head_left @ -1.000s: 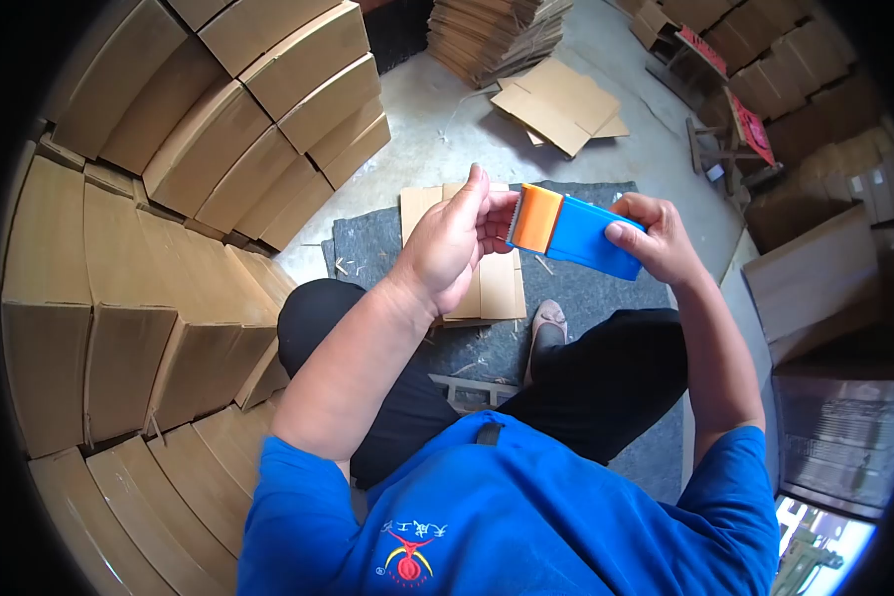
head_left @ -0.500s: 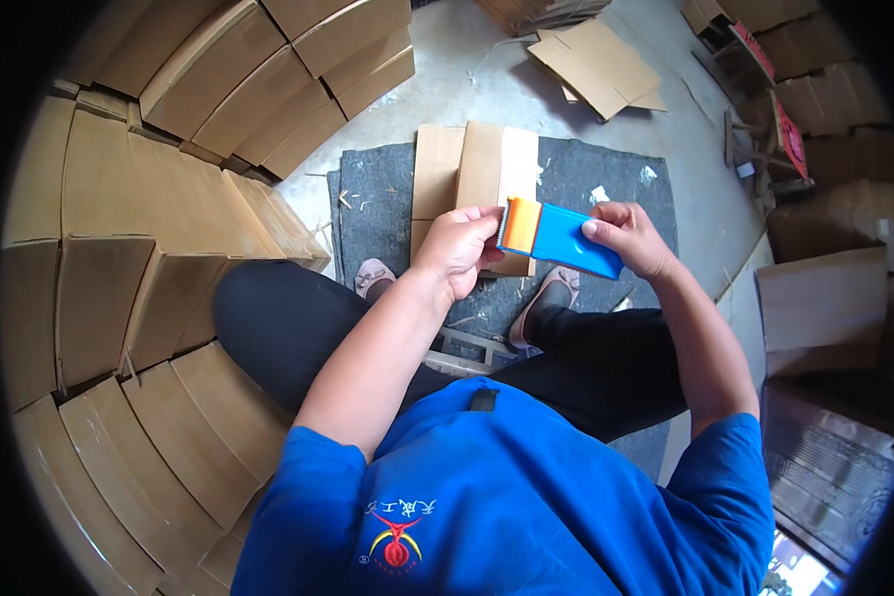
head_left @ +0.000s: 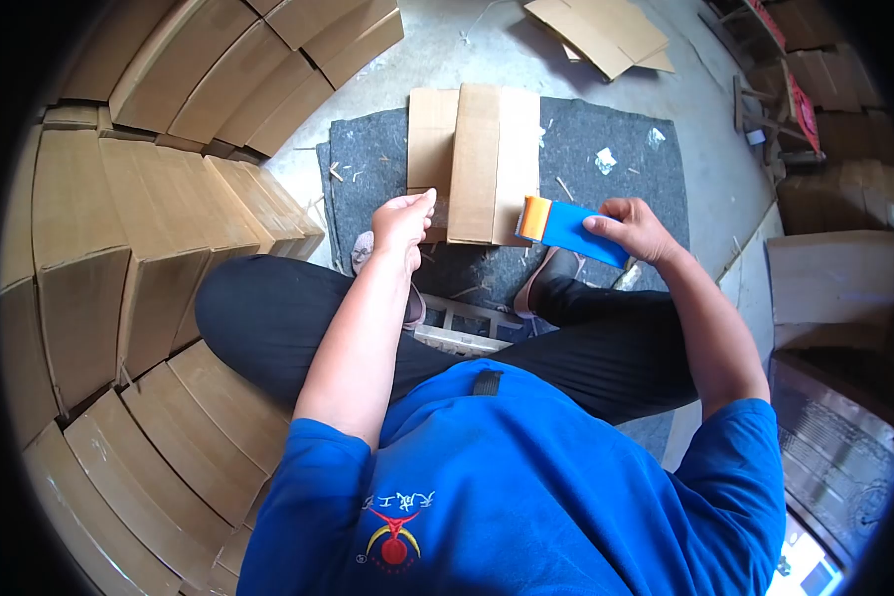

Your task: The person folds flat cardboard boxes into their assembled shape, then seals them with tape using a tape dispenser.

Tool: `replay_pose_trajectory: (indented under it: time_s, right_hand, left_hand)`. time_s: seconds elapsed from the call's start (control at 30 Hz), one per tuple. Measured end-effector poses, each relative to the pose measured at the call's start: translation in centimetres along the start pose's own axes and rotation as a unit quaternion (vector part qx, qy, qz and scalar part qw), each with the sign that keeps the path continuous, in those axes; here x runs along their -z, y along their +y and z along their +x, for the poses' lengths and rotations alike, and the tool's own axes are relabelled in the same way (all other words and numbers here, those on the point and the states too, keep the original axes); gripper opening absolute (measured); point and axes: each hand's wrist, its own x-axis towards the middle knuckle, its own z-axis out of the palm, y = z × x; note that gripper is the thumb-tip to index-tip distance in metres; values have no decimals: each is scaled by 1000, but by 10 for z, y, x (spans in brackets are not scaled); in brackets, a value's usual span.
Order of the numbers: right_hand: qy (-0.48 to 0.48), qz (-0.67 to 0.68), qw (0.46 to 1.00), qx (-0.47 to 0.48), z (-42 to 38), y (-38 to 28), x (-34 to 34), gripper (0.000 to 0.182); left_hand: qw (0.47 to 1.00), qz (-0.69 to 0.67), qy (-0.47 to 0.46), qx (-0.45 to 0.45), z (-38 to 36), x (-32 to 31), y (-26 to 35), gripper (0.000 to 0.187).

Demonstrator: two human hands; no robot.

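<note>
My right hand (head_left: 638, 230) grips the blue body of a packing tape dispenser (head_left: 576, 230), thumb on top. Its orange end (head_left: 533, 218) points left, over the near right edge of a cardboard box (head_left: 475, 164). My left hand (head_left: 403, 223) is closed in a pinch beside the near left side of the box, apart from the dispenser. Whatever lies between its fingertips is too small or clear to make out. The box stands on a dark grey mat (head_left: 606, 129) between my feet, a brown panel (head_left: 430, 134) showing at its left.
Cardboard boxes (head_left: 169, 199) are stacked high along my left side. Flattened cardboard (head_left: 606, 35) lies on the floor beyond the mat. More cartons (head_left: 829, 288) and a wooden frame with red parts (head_left: 800, 109) stand at the right. White scraps (head_left: 606, 159) litter the mat.
My left hand has moved left, away from the dispenser's toothed end. The dispenser has shifted slightly right, still in my right hand. The view has tilted a little, and the box appears higher.
</note>
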Motion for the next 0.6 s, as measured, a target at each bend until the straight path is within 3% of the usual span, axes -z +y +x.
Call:
replay_pose_trajectory:
  time_s: [0.17, 0.23, 0.33, 0.37, 0.4, 0.47, 0.5, 0.57, 0.6]
  right_hand:
    - [-1, -26, 1000, 4, 11, 11, -5, 55]
    - [-1, -29, 1000, 11, 12, 13, -6, 55]
    - [-3, -38, 999, -1, 13, 12, -7, 55]
    - [-1, -33, 999, -5, 13, 14, -7, 56]
    - [1, -27, 1000, -9, 14, 15, -7, 57]
    - [0, -38, 999, -10, 15, 18, -6, 58]
    - [-1, -53, 999, -7, 16, 19, -4, 59]
    - [1, -41, 999, -12, 16, 20, -7, 61]
    - [-2, -52, 999, -7, 15, 17, -7, 62]
  left_hand:
    - [1000, -6, 22, -4, 17, -8, -27, 21]
    - [996, -88, 6, -3, 29, -16, -52, 23]
    - [993, -111, 48, -12, 24, -32, -68, 30]
    - [994, -111, 16, 2, 24, -30, -69, 46]
    - [994, -109, 14, 2, 22, -31, -63, 46]
    - [983, 8, 85, 163, 15, -31, -50, 69]
    - [976, 28, 51, 209, 23, -25, -58, 84]
    - [987, 114, 85, 80, 77, -8, -113, 71]
    - [975, 135, 177, -5, 50, -17, -89, 53]
